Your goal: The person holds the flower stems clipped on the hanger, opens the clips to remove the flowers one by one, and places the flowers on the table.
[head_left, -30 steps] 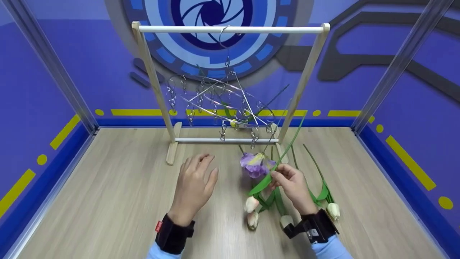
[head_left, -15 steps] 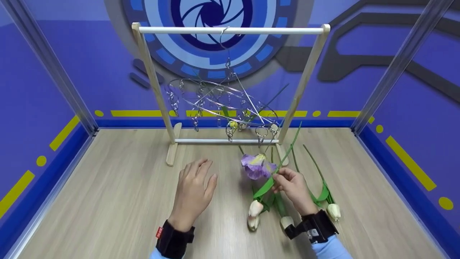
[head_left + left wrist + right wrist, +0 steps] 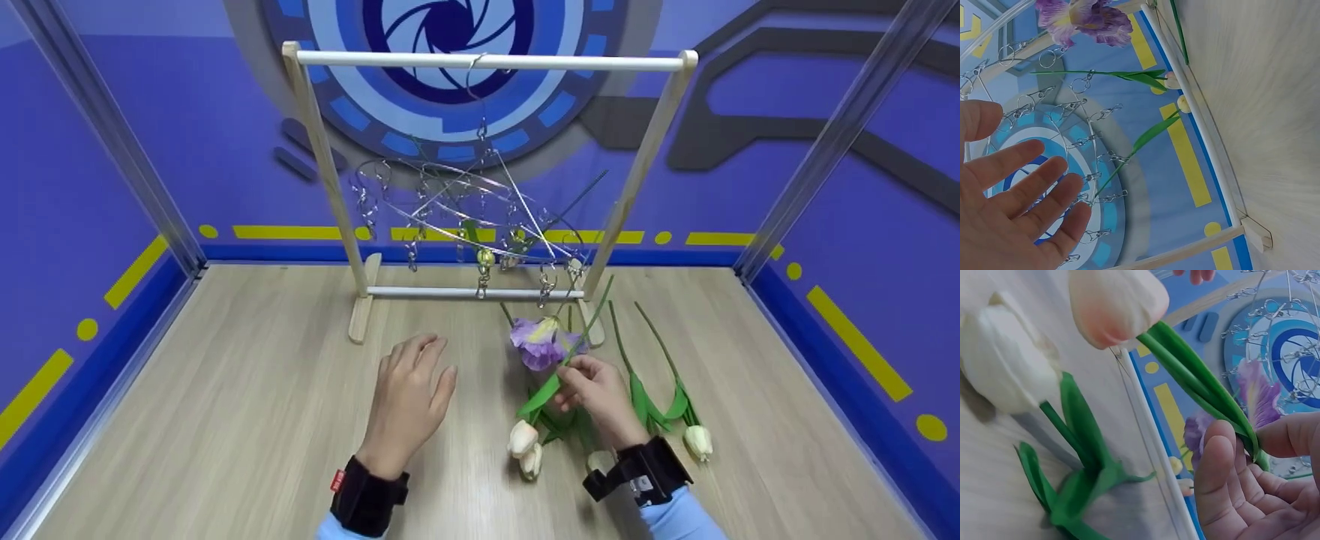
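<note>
The right hand [image 3: 600, 394] pinches a pinkish-white tulip [image 3: 523, 439] by its green stem [image 3: 596, 311], near a ruffled purple-and-yellow flower [image 3: 541, 346]. The left hand [image 3: 409, 394] has its fingers loosely spread.

A blue-purple wall [image 3: 720, 195] with yellow dashes [image 3: 287, 232] rises beyond the grip; pale wood-grained tabletop [image 3: 225, 420] spreads beneath.

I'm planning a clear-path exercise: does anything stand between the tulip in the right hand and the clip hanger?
Partly: the purple flower hangs below the near right side of the clip hanger, just beyond the tulip in the right hand. The front clip left of that flower has nothing visible before it.
</note>
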Demonstrator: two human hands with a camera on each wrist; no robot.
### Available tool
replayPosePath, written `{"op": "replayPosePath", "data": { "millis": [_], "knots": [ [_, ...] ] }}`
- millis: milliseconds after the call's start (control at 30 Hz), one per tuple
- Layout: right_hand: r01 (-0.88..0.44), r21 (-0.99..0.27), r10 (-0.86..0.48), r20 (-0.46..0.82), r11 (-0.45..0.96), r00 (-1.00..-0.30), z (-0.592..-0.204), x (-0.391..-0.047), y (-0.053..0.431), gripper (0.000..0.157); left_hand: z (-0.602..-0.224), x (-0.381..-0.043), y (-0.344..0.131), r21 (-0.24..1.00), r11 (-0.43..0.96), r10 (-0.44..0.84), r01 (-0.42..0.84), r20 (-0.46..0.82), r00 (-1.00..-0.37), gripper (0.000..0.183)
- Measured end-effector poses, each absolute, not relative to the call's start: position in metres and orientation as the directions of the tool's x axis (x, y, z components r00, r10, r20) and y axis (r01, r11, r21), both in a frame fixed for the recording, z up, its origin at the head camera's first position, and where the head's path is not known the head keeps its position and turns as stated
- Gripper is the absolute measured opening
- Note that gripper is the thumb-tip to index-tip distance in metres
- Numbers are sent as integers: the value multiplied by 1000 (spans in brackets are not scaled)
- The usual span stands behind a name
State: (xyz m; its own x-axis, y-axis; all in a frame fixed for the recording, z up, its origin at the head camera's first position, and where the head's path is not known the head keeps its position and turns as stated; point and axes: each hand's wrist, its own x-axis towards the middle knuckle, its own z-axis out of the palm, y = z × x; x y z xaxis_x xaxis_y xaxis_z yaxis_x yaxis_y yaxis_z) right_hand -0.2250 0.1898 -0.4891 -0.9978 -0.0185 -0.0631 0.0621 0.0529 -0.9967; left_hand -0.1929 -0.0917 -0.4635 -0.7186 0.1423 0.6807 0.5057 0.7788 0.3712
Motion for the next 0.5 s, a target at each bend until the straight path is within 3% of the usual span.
{"op": "replayPosePath", "data": {
  "millis": [500],
  "knots": [
    [122,-987,-121,-135,109,-983,-496,-225,166,13,-465,-193,-94,369,783,138,500,681,-719,35]
  ]
}}
